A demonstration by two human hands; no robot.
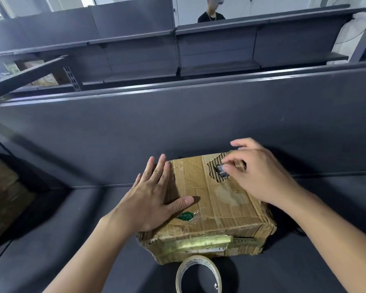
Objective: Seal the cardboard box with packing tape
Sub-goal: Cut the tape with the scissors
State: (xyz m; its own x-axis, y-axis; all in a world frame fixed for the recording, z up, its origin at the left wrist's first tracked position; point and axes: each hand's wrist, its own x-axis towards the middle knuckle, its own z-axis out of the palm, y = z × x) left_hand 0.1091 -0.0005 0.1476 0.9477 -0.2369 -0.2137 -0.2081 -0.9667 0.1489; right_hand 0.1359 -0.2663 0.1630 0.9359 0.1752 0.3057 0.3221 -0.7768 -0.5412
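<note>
A worn brown cardboard box (pixel 207 206) lies on the dark grey shelf, its top torn open into a hole near the far right corner. My left hand (pixel 154 195) presses flat on the box's left top side, fingers straight. My right hand (pixel 256 174) hovers over the far right corner, and its thumb and forefinger pinch a small grey scrap at the torn hole. A roll of clear packing tape (pixel 199 275) stands on edge in front of the box, apart from both hands. Old yellowish tape runs along the box's near face.
The dark shelf surface (pixel 82 240) ends in a tall back panel (pixel 178 123) right behind the box. More grey shelving stands beyond it, and a person in a black shirt (pixel 211 14) is behind that. Brown cardboard (pixel 4 193) sits at the left edge.
</note>
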